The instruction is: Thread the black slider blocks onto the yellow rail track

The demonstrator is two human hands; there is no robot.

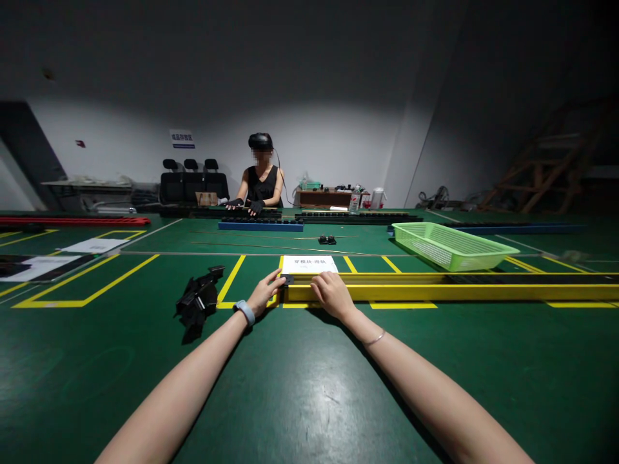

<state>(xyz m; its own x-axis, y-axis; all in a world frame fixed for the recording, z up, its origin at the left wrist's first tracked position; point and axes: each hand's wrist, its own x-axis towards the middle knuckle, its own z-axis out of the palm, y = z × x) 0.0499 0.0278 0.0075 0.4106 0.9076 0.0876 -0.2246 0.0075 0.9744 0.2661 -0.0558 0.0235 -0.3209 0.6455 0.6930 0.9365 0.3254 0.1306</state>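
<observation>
My left hand (264,293) reaches to the left end of a long yellow rail (435,291) lying across the green table, and its fingers pinch a small black piece (287,280) at that end. My right hand (330,291) rests curled on top of the rail just to the right of the black piece. A white label sheet (309,264) lies right behind both hands. A pile of several black parts (197,301) sits on the table to the left of my left hand.
A light green mesh basket (449,245) stands at the right behind the rail. A small black part (327,240) lies mid-table. Across the table a person in black gloves (261,183) handles a blue rail (260,225). Yellow floor-tape boxes and white sheets (91,245) lie left.
</observation>
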